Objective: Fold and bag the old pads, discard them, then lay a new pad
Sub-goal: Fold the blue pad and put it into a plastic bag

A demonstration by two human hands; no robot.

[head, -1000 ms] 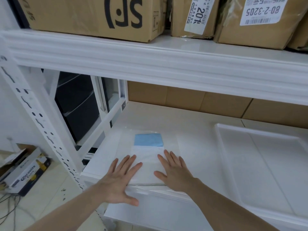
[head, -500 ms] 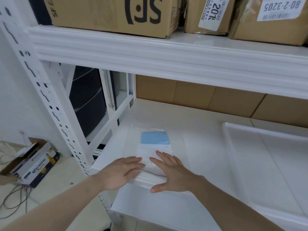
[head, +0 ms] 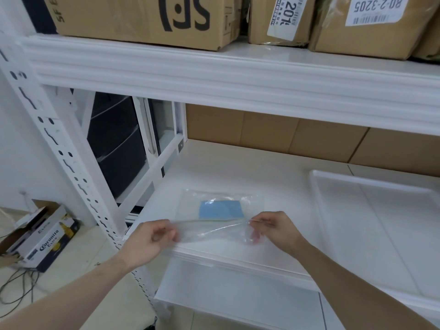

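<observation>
A clear plastic bag (head: 221, 210) lies on the white shelf (head: 273, 177) near its front edge and contains a folded pad with a blue face (head: 221, 209). The bag's mouth faces the person; its raised opening edge runs left to right. The left hand (head: 147, 241) and right hand (head: 276, 228) each pinch one end of that edge. A white tray (head: 371, 186), well right, sits on the shelf.

Bare forearms, no sleeves; left hand (head: 145, 244), right hand (head: 276, 231).
</observation>
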